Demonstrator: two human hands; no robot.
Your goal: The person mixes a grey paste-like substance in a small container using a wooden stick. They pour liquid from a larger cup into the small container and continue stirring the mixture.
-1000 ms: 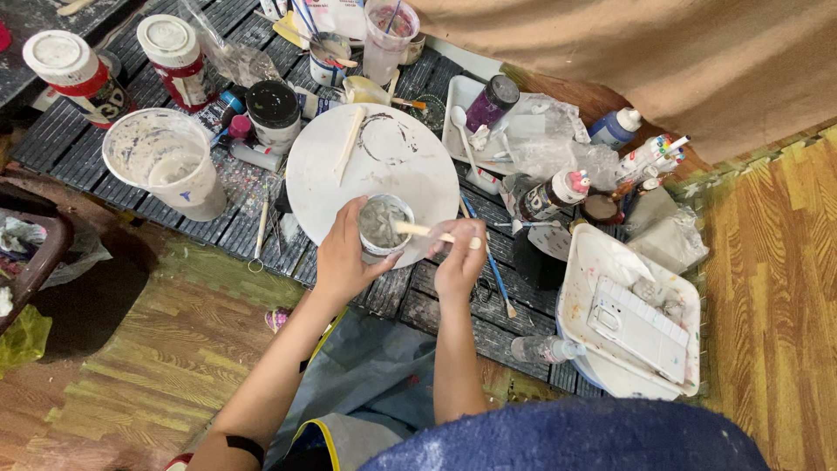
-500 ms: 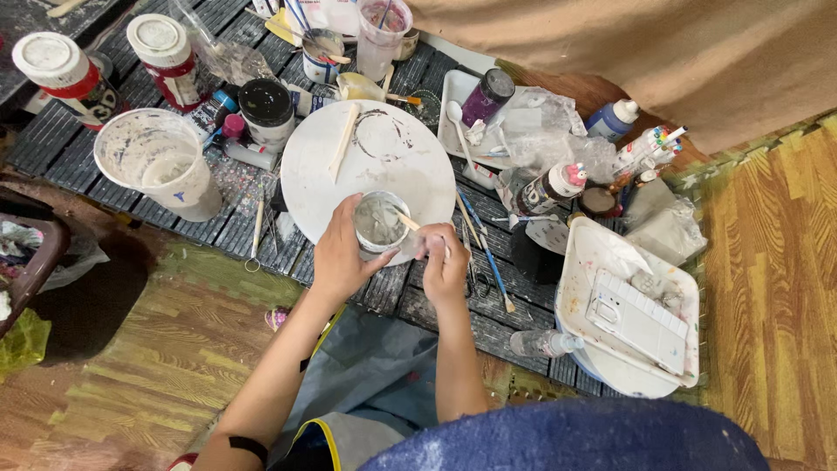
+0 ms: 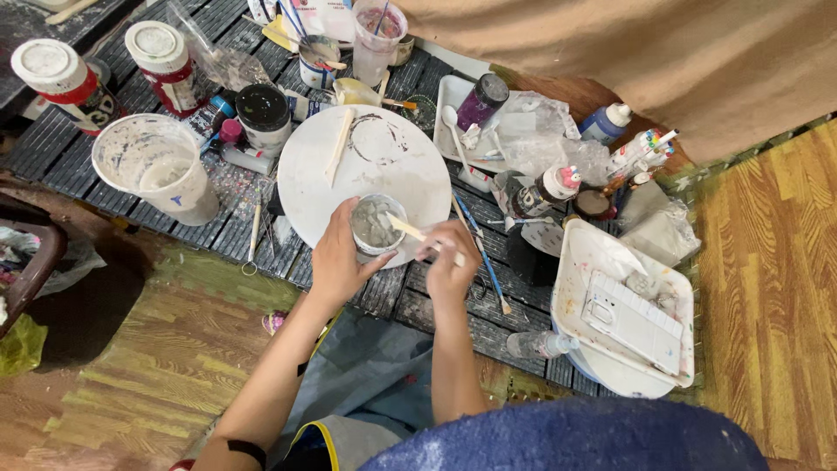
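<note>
Head view looks down on our two hands at the near edge of a round white board [image 3: 366, 170] laid on dark slatted matting [image 3: 78, 166]. Our left hand [image 3: 338, 262] curls around the near-left side of a small clear cup [image 3: 377, 225], thumb and fingers wrapped against its wall, apparently to steady it. The cup stands upright on the board's near rim and holds a pale grey mix. Our right hand [image 3: 452, 262] pinches a flat wooden stick [image 3: 417, 235] between thumb and fingertips; the stick slants leftward with its far end down in the cup, an angle that lets it sweep the contents.

Another wooden stick [image 3: 338, 146] lies on the far-left part of the board. A paint-smeared white bucket [image 3: 161, 170] stands to the left, two red-labelled tins [image 3: 61, 74] beyond it. A blue-handled brush [image 3: 481, 255] lies just right of our right hand, and a white tray [image 3: 623, 314] sits further right.
</note>
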